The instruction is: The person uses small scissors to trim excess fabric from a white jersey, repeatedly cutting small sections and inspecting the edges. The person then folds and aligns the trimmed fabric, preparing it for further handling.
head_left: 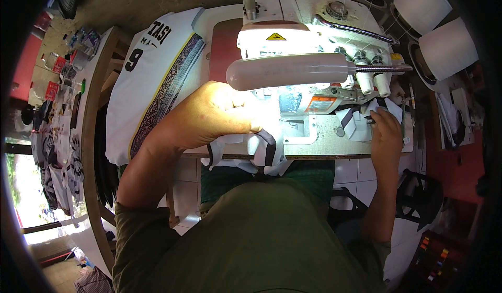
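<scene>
My left hand (222, 112) is closed in a pinch on a white cloth piece with black trim (267, 145), which hangs over the table's front edge. Strong lamp light washes out the cloth near the needle area of the white sewing machine (293, 37). At the right end of the table, my right hand (386, 128) has its fingers bent over white cloth pieces with dark trim (360, 127), gripping at their edge. A white sleeveless jersey (157, 58) with dark print and a patterned side band lies to the left, beside my left forearm.
A tubular lamp (287, 71) on a bendable neck reaches across the machine's front. Large white thread cones (449, 47) stand at the far right. Bottles (52, 63) and piled cloth sit on a side table at left. A black plastic chair (418, 199) stands at lower right.
</scene>
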The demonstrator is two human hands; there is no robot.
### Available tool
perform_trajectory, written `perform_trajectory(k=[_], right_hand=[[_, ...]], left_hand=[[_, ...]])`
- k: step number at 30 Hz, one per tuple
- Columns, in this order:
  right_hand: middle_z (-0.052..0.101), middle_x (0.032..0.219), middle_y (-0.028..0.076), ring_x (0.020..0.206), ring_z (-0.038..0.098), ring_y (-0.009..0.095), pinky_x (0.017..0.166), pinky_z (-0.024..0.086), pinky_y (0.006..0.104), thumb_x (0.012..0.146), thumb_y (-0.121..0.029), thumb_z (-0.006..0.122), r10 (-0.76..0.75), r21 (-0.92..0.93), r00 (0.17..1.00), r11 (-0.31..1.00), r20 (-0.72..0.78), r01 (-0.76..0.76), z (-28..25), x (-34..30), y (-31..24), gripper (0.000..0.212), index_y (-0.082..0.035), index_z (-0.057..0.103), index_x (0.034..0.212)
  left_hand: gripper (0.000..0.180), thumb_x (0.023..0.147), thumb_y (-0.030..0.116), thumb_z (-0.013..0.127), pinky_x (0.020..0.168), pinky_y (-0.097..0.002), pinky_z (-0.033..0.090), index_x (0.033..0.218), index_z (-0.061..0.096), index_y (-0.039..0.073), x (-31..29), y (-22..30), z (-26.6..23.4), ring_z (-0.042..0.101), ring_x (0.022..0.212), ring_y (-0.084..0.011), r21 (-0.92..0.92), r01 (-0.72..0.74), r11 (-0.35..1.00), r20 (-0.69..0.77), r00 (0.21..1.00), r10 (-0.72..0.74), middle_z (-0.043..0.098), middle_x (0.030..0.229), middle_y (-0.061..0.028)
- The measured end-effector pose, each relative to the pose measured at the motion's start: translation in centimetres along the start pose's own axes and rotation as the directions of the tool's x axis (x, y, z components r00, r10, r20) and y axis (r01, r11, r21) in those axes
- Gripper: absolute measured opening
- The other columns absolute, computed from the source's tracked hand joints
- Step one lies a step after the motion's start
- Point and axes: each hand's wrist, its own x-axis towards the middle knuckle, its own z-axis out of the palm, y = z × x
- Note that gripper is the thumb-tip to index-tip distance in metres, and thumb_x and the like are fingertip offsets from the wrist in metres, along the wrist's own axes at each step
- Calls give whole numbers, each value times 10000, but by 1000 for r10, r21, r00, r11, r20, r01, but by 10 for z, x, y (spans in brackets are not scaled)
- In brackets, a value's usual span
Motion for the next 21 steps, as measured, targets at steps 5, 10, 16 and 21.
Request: perform_trajectory(k=[5,10,16,21], right_hand=[[691,1278,157,1168,652,309,997,515,426,975,34,558,-116,-37,965,993,-234,111,-21,-5,-16,359,4,646,1321],[690,1109,121,888,674,156,761,565,306,1022,-3,537,273,827,961,532,36,-182,-27,-32,-110,359,25,597,1375],[634,923,68,703,568,92,590,498,249,919,-11,725,12,868,991,482,133,-122,-17,-13,-173,390,6,635,1299],[606,956,67,751,530,84,674,467,219,868,20,739,-79,788,997,614,8,43,-23,10,-183,416,21,645,1273]], left_hand=[[151,913,85,719,792,-332,555,1043,729,9,4,-8,-2,708,850,-274,89,-131,987,63,990,125,751,980,-151],[154,907,98,728,832,-340,543,1035,740,15,6,-10,1,691,890,-268,195,-252,948,75,967,242,743,1001,-128],[210,890,117,757,890,-329,525,1044,744,-25,2,3,5,669,961,-180,-77,164,983,32,986,-162,741,1028,-110],[288,932,139,718,915,-314,537,1151,727,-49,5,8,5,687,975,-162,-86,164,983,40,986,-161,763,1109,-145]])
